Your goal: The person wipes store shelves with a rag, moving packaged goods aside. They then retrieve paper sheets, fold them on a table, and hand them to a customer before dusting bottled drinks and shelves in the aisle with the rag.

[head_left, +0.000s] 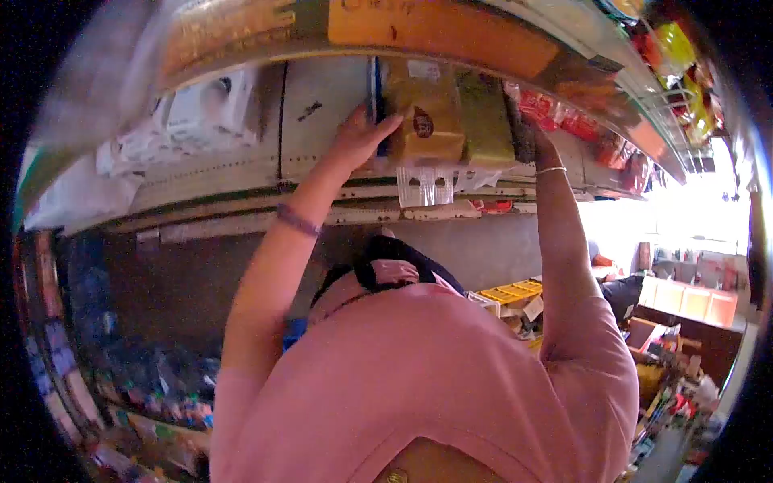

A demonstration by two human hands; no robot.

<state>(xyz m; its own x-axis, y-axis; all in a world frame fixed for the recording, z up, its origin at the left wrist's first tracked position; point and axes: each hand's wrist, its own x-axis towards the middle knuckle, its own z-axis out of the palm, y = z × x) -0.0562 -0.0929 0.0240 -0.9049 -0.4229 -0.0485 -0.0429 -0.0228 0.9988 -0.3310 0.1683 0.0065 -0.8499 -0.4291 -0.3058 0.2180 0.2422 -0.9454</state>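
Note:
A golden-yellow packaged bundle (424, 121) with a dark oval label stands on the shelf, and an olive-green package (485, 121) sits right beside it. At the left side of the yellow bundle is my left hand (362, 138), thumb stretched toward its front and the other fingers apart by a narrow blue edge (375, 88). It is touching or very near the bundle; a firm grip does not show. On the far side of the green package, my right hand (541, 146) reaches in, its fingers dark and mostly hidden. Clear plastic packaging (425, 187) hangs below the yellow bundle.
An upper shelf edge with orange labels (394, 22) curves just above my hands. White packs (211, 105) stand to the left on the same shelf. Red packets (564, 117) lie to the right. A yellow crate (512, 291) and stacked goods are on the floor side.

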